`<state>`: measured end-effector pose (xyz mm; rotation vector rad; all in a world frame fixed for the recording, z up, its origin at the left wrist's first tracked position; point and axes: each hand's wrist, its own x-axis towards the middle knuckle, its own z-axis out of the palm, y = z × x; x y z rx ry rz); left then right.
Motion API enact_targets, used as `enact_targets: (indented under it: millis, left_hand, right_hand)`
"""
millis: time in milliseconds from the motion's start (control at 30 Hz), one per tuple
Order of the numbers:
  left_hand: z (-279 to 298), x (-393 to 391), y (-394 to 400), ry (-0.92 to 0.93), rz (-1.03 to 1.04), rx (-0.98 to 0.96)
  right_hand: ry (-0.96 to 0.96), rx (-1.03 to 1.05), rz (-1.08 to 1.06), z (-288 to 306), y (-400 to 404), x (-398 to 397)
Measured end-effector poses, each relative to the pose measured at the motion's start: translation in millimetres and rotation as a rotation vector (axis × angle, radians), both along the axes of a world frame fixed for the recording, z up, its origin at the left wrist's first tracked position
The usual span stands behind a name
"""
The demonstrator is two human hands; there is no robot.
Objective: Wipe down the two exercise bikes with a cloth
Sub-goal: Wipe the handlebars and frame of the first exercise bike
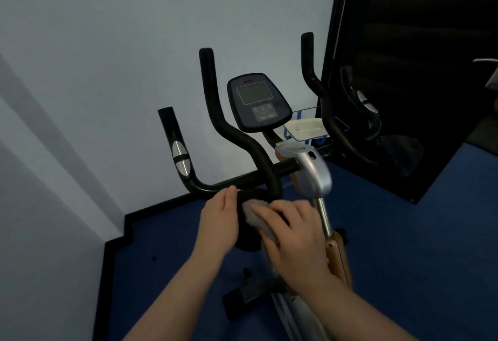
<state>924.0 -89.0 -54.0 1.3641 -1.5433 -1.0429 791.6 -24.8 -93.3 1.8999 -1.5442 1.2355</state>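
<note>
Exercise bike (310,176) occupies the centre of the frame, seen from above and behind its handlebars. Black handlebars (215,108) rise toward the upper centre, with a second upright grip at centre left carrying a silver pulse sensor (180,158). Console (257,100) sits above centre, tilted toward the camera, its screen dark. A silver shroud (312,170) caps the steering post just right of centre, with a chrome tube (324,218) running down from it into a tan frame section (336,254).

Left hand (218,219) is at lower centre, fingers curled round the left edge of a round black pad (249,243) below the handlebar junction, gripping it. Right hand (293,235) lies just right of it, palm down, fingers bent over a grey cloth (256,215) and pressing it onto the top of the same pad. Cloth is bunched, partly hidden beneath the right fingers.

Blue floor (404,246) fills the lower right. Pale wall (107,57) covers the upper left. A dark mirror panel (417,44) stands at upper right, showing a reflected handlebar. A cream tray (304,127) in a blue wire holder sits right of the console.
</note>
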Motion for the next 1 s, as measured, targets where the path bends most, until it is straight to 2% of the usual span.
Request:
enact_targets:
  millis: [100,233,333,400,467,567,667,833,1000]
  left_hand:
    - [1,0,1,0.008,-0.009,0.009]
    - [2,0,2,0.017,-0.019,0.034]
    - [0,1,2,0.025,-0.032,0.046]
    - [0,2,0,0.016,-0.045,0.028]
    - [0,3,0,-0.003,-0.061,0.013]
    - [1,5,-3,-0.03,-0.115,0.002]
    - [1,7,-6,-0.029,-0.175,-0.009]
    - [-2,9,-7,0.014,-0.223,0.003]
    - [-2,13,-9,0.048,-0.289,0.028]
  right_hand:
    - [-0.116,0.023,-0.059,24,-20,5]
    - [-0.56,0.099,-0.097,29,-14,19]
    - [-0.785,0.132,-0.095,24,3,24]
    - [-0.812,0.182,-0.108,33,-9,20]
    - [-0.781,0.346,-0.122,48,-28,14]
    - [-0.774,0.46,-0.034,50,-31,13]
    - [-0.818,0.401,0.014,33,-2,21]
    - [-0.821,0.455,-0.117,35,-24,23]
    - [-1.073,0.149,-0.138,4,-8,61]
